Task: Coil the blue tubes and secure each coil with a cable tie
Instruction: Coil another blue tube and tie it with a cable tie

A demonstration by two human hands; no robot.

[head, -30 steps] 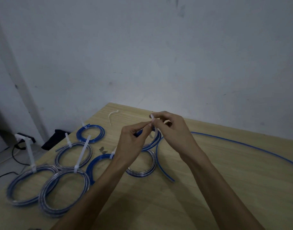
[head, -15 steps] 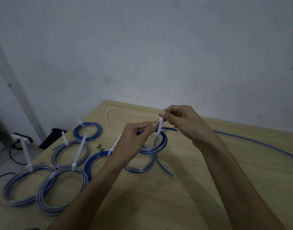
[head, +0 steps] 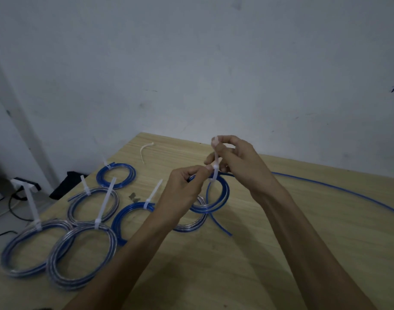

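Observation:
Above the wooden table (head: 281,253) I hold a small blue tube coil (head: 223,198). My left hand (head: 185,189) pinches the coil at its top, at the head of a white cable tie (head: 215,166) wrapped round it. My right hand (head: 238,159) pinches the tie's tail, which runs straight up from the coil. A loose tube end (head: 220,224) hangs from the coil toward the table.
Several tied coils lie at the left, among them a dark blue coil (head: 133,211), a small blue coil (head: 116,176) and a large pale coil (head: 82,253). A spare white tie (head: 145,149) lies at the far edge. A long blue tube (head: 339,189) trails off right.
My right hand has risen, drawing the tie's tail upward through its head, and the loop round the coil has tightened. My left hand stays at the coil's top.

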